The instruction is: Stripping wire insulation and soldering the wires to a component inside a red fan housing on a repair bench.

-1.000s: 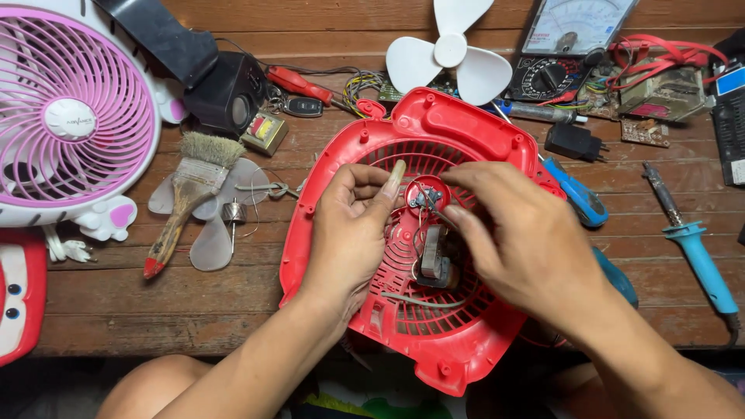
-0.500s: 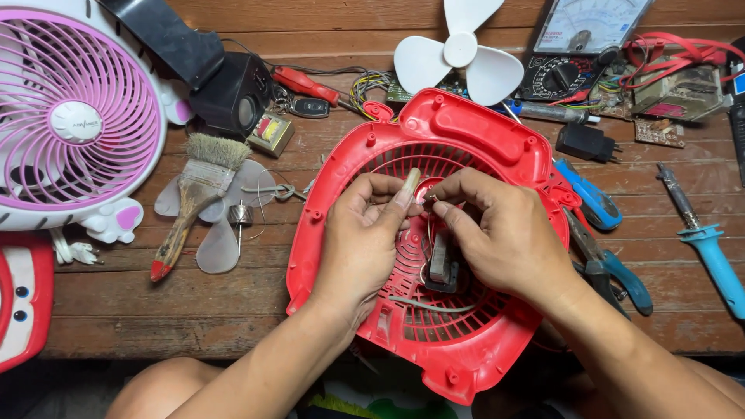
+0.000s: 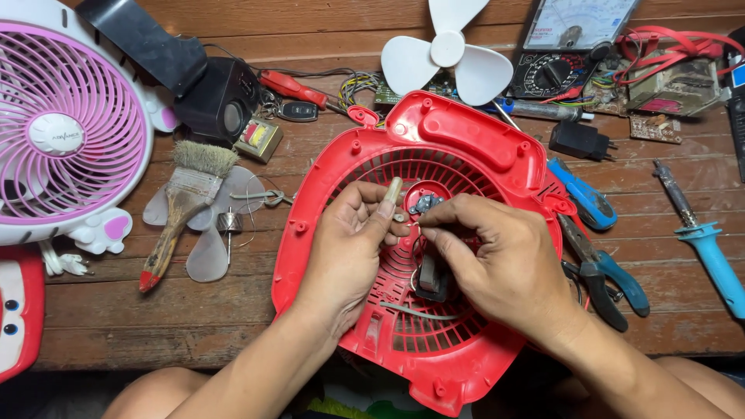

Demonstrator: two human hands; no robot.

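The round grille housing [image 3: 434, 147] under both hands is bright red with a slotted, ribbed pattern. The table [image 3: 116, 326] is brown, grained wood. A small fan [image 3: 66, 132] has a pink radial grille on a white body. The loose three-blade propeller [image 3: 448, 58] is white. The brush [image 3: 182, 209] has tan bristles. The soldering iron's handle [image 3: 714, 260] is light blue.
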